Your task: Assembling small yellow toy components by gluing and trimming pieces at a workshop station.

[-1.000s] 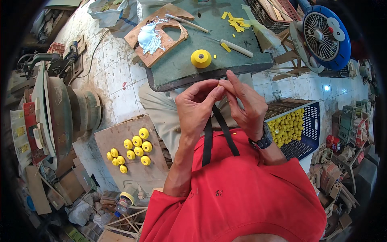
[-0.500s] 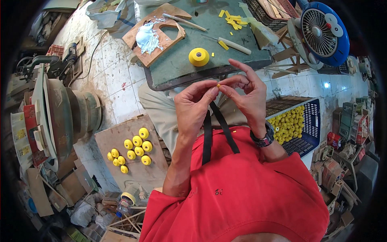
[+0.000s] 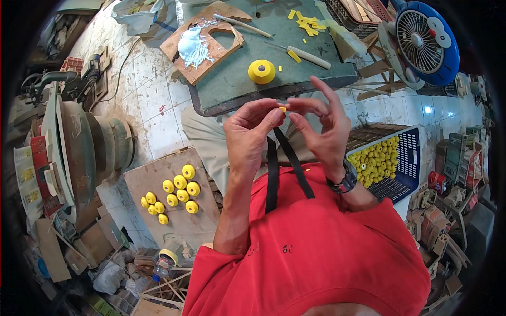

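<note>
My left hand (image 3: 247, 126) pinches a small yellow piece (image 3: 283, 109) between thumb and fingertips, just in front of the table's near edge. Close beside it, my right hand (image 3: 324, 126) has its thumb and fingers apart, the index finger raised; one fingertip is near the piece, and I cannot tell if it touches. On the green tabletop (image 3: 226, 96) beyond my hands sits a yellow round knob (image 3: 261, 71) with a dark centre hole. A tiny yellow bit (image 3: 280, 68) lies beside it. Farther right rests a tool with a pale wooden handle (image 3: 310, 58), a yellow strip against it.
White paste (image 3: 194, 48) covers part of a wooden board (image 3: 208, 60), with a stick (image 3: 242, 25) across it. Yellow strips (image 3: 310, 24) lie farther back. Several yellow knobs (image 3: 180, 182) stand on a board at left; a blue crate (image 3: 408, 152) at right holds many. A blue fan (image 3: 424, 39) stands far right.
My right thumb has drawn away from the small yellow piece, and the right hand has shifted slightly right. The left hand keeps the piece, now more visible.
</note>
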### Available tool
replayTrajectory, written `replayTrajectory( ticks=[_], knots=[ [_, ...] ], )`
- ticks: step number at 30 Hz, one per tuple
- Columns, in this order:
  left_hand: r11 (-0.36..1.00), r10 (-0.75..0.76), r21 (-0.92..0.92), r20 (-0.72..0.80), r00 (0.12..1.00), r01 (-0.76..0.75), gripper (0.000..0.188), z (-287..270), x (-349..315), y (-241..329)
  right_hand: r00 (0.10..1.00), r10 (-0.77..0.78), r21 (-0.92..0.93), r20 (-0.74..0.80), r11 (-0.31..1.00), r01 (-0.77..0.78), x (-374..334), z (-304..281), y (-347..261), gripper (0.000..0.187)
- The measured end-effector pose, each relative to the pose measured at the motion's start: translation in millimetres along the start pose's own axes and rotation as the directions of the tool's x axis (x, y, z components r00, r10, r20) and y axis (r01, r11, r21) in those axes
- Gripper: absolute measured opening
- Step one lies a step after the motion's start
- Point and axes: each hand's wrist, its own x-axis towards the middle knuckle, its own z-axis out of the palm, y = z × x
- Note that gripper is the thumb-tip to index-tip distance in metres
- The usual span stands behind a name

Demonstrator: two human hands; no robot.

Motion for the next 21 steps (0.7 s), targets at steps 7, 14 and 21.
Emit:
replayTrajectory(
  ticks=[7,14,21],
  knots=[
    [0.996,-0.012,-0.093,-0.034,0.999,0.009,0.028,1.4,-1.3,-4.3,0.882,0.452,0.436,0.133,0.773,-0.462,3.9,-1.4,1.0,0.056],
    [0.994,-0.110,-0.020,-0.021,0.994,0.109,0.030,0.1,1.9,5.7,0.899,0.430,0.381,0.086,0.819,-0.428,3.1,-3.1,4.0,0.059],
    [0.959,0.159,0.236,0.010,0.987,-0.157,0.033,12.4,21.4,14.8,0.997,-0.038,0.225,-0.073,0.973,0.054,21.4,-4.2,13.1,0.058]
  ],
)
